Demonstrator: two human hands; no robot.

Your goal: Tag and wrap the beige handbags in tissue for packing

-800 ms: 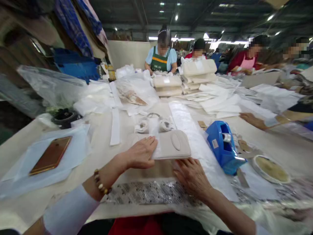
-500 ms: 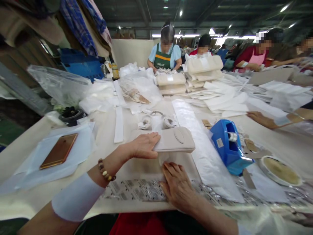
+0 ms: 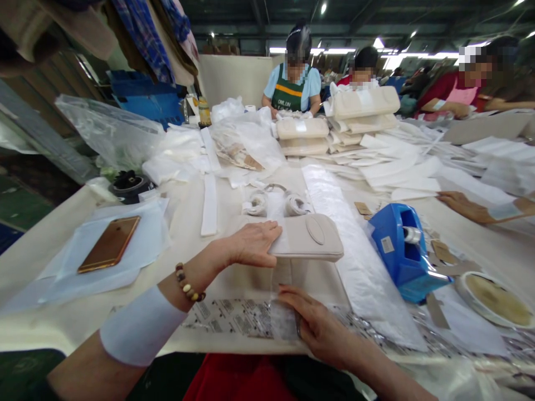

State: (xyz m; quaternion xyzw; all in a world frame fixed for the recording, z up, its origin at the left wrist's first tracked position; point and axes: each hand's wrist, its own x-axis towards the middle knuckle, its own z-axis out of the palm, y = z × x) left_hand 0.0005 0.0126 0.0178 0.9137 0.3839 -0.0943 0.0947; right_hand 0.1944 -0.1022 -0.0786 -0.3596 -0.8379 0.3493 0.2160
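A beige handbag [image 3: 321,236] with an oval patch lies on the table, its strap coiled in two wrapped rolls [image 3: 297,204] behind it. My left hand [image 3: 254,243] rests flat on the bag's top, fingers stretched out, pressing beside a translucent strip [image 3: 285,320] of wrapping. That strip runs over the bag and hangs down its near side. In front of the bag my right hand [image 3: 321,328] pinches the strip's right edge; the thumb is partly hidden. Under both hands spreads the bag's beige lower panel [image 3: 317,281], close to printed clear plastic [image 3: 234,316].
A blue tape dispenser [image 3: 397,250] and a tape roll [image 3: 497,298] stand at right. White padding [image 3: 355,267] lies beside the bag. A phone [image 3: 109,244] rests on sheets at left. Stacked bags [image 3: 363,103] and co-workers are beyond; a co-worker's hand [image 3: 468,206] reaches in at right.
My right hand has turned and moved slightly down and right, drawing the strip down in front of the bag. My left hand stays on the bag. The whole view has shifted a little.
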